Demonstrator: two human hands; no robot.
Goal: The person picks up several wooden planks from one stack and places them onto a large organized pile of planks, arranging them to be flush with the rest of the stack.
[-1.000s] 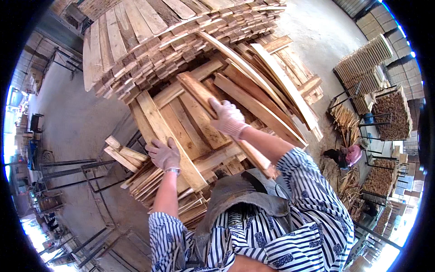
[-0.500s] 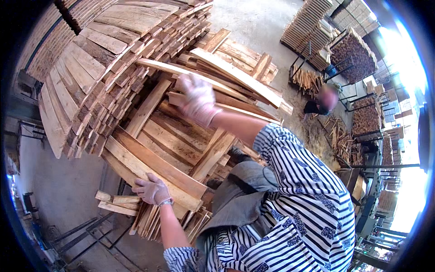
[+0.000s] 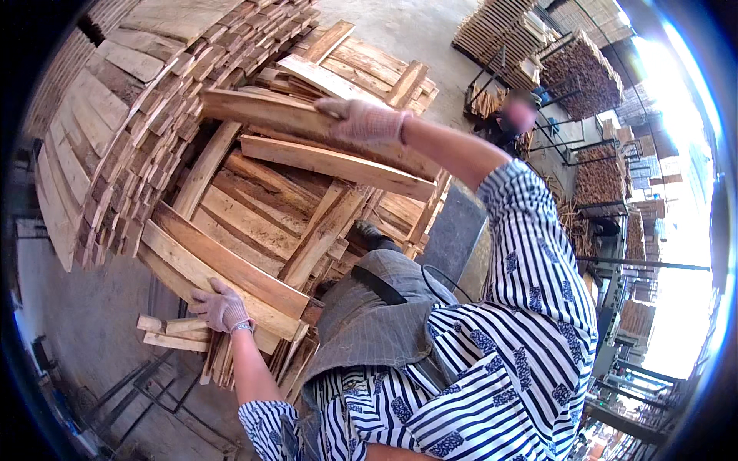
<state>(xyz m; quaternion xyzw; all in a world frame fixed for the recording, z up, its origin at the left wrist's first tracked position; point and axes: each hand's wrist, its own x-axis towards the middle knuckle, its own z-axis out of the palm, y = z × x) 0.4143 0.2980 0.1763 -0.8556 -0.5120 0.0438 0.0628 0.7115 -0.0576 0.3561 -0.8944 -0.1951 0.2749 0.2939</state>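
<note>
My right hand (image 3: pixel 365 121), in a pale knit glove, grips the upper edge of a long rough wooden board (image 3: pixel 269 114). That board stands tilted on its edge across the far side of a layered wood stack. In front of it, a narrower board (image 3: pixel 334 163) lies roughly parallel. My left hand (image 3: pixel 221 306), gloved as well, rests with fingers apart against the outer side of a pale board (image 3: pixel 207 276) at the stack's near edge. Beside that lies a reddish-brown board (image 3: pixel 231 257). Between the two sides, several planks (image 3: pixel 250 219) lie flat, with a crosspiece (image 3: pixel 323 234) over them.
A tall pile of boards (image 3: pixel 115 115) rises at the left, close to the stack. Short offcuts (image 3: pixel 177 334) sit below my left hand, near a dark metal frame (image 3: pixel 146 392). Another person (image 3: pixel 511 119) is at the upper right, by racks of stacked wood (image 3: pixel 580 77).
My right hand has come down from a blurred reach and closed on the far board, which now stands tilted. My left hand stays at the near board. The whole view has shifted.
</note>
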